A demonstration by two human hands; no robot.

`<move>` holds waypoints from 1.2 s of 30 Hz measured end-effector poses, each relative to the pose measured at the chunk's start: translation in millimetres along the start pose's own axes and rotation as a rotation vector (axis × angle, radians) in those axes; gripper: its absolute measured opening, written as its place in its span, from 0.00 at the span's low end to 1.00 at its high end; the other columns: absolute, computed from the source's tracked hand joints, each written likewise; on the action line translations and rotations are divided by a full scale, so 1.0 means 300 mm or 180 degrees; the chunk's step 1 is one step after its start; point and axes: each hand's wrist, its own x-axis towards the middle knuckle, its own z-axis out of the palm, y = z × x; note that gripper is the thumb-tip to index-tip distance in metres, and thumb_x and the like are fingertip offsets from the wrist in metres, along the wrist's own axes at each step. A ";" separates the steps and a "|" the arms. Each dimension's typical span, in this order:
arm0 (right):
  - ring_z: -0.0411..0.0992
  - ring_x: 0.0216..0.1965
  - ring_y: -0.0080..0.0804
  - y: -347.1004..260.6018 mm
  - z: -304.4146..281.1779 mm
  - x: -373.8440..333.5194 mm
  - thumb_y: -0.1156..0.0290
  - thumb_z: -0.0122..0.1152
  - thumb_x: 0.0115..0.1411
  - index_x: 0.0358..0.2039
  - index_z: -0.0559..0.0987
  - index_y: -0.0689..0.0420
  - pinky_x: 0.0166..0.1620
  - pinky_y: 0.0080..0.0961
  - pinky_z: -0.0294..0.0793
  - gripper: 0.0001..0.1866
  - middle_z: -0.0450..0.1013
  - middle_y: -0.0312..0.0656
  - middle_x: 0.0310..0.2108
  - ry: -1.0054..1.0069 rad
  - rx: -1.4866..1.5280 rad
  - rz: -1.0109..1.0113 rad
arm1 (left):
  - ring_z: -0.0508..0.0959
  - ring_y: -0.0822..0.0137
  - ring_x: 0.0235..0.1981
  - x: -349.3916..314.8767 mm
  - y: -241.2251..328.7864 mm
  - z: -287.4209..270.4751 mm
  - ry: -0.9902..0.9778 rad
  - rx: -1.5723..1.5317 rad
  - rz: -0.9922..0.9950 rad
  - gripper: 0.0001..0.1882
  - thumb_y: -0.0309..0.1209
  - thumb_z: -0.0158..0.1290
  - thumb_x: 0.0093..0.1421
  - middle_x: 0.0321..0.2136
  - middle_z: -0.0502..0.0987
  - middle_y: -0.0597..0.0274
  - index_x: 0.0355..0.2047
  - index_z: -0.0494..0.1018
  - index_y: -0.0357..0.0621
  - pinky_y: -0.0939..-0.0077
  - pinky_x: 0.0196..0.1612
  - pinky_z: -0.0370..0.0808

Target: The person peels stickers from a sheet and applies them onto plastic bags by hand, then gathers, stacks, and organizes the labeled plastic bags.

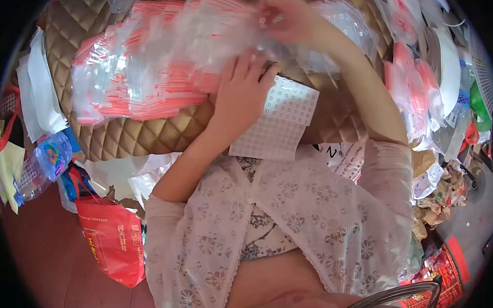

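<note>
Clear plastic zip bags (140,76) with red strips lie overlapped in a long row across a brown quilted pad (148,135). My left hand (241,94) lies with its fingers stretched out at the near edge of the bags. Under its thumb side is a sheet of small square stickers (291,101), printed in rows. A paler gridded part (267,134) extends below it, over the pad's front edge. My right hand (288,19) is farther away, at the right end of the row, smeared by motion. Whether it holds a bag cannot be seen.
More clear bags (345,25) lie at the right of the pad, and red-edged bags (410,88) stand beyond it. A red carrier bag (111,240) hangs at the left, near a plastic bottle (54,155). Crumpled brown paper (443,196) is at the right.
</note>
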 end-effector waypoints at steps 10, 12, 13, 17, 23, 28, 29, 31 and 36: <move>0.70 0.31 0.50 -0.064 0.031 0.039 0.73 0.60 0.40 0.29 0.69 0.60 0.33 0.39 0.68 0.14 0.68 0.51 0.26 -0.0456 -0.1078 -0.0041 | 0.69 0.57 0.47 -0.015 -0.008 0.031 -0.0020 -0.0359 -0.0020 0.21 0.28 0.48 0.48 0.45 0.72 0.57 0.45 0.72 0.45 0.62 0.47 0.67; 0.71 0.31 0.50 -0.082 0.049 0.021 0.71 0.61 0.40 0.29 0.69 0.59 0.33 0.39 0.69 0.14 0.69 0.50 0.25 -0.0021 -0.1790 0.0006 | 0.69 0.58 0.47 -0.017 -0.016 0.032 0.0104 -0.0447 0.0024 0.20 0.28 0.48 0.48 0.45 0.72 0.57 0.45 0.72 0.44 0.63 0.46 0.67; 0.71 0.30 0.49 -0.088 0.055 0.016 0.70 0.62 0.40 0.28 0.70 0.59 0.32 0.39 0.69 0.14 0.70 0.49 0.24 0.0426 -0.2497 0.0046 | 0.69 0.58 0.46 -0.020 -0.019 0.032 0.0230 -0.0529 0.0069 0.20 0.28 0.48 0.48 0.45 0.72 0.57 0.44 0.72 0.43 0.63 0.46 0.67; 0.71 0.29 0.47 -0.085 0.005 0.004 0.67 0.64 0.40 0.29 0.72 0.56 0.32 0.39 0.69 0.15 0.72 0.47 0.24 -0.0056 -0.2573 -0.0268 | 0.70 0.58 0.46 -0.023 -0.013 0.034 0.0215 -0.0529 -0.0056 0.20 0.28 0.48 0.48 0.45 0.72 0.57 0.44 0.72 0.42 0.64 0.45 0.68; 0.70 0.36 0.48 -0.146 0.047 0.028 0.64 0.67 0.37 0.29 0.72 0.55 0.36 0.38 0.68 0.18 0.73 0.44 0.24 -0.0106 -0.3606 0.0127 | 0.70 0.57 0.47 -0.024 -0.011 0.030 0.0291 -0.0700 -0.0021 0.18 0.28 0.49 0.49 0.43 0.73 0.56 0.42 0.73 0.41 0.65 0.44 0.68; 0.72 0.32 0.29 -0.044 0.079 -0.006 0.64 0.66 0.46 0.19 0.75 0.53 0.35 0.31 0.67 0.09 0.73 0.34 0.21 0.0097 -0.2751 -0.0530 | 0.70 0.57 0.46 -0.016 -0.005 0.021 0.0247 -0.0694 0.0083 0.14 0.28 0.50 0.50 0.42 0.73 0.57 0.38 0.74 0.40 0.65 0.42 0.69; 0.72 0.32 0.29 -0.029 0.070 0.001 0.64 0.66 0.46 0.19 0.75 0.53 0.35 0.31 0.67 0.09 0.73 0.34 0.21 0.0101 -0.2747 -0.0548 | 0.70 0.57 0.46 -0.018 -0.005 0.014 0.0250 -0.0677 0.0078 0.14 0.28 0.50 0.50 0.42 0.73 0.57 0.38 0.74 0.40 0.65 0.42 0.69; 0.70 0.29 0.35 -0.012 0.052 0.004 0.64 0.66 0.43 0.20 0.74 0.53 0.29 0.34 0.65 0.10 0.72 0.36 0.20 0.0250 -0.2697 -0.0486 | 0.70 0.57 0.44 -0.025 -0.003 -0.002 0.0351 -0.0569 0.0059 0.13 0.29 0.50 0.50 0.39 0.73 0.57 0.36 0.74 0.39 0.65 0.42 0.68; 0.69 0.28 0.40 0.009 0.050 -0.029 0.67 0.65 0.45 0.22 0.74 0.55 0.31 0.34 0.66 0.09 0.71 0.39 0.20 -0.0090 -0.2179 -0.0134 | 0.71 0.59 0.43 -0.015 -0.001 -0.016 0.0312 -0.0368 0.0147 0.14 0.28 0.52 0.48 0.38 0.73 0.60 0.37 0.73 0.40 0.64 0.42 0.68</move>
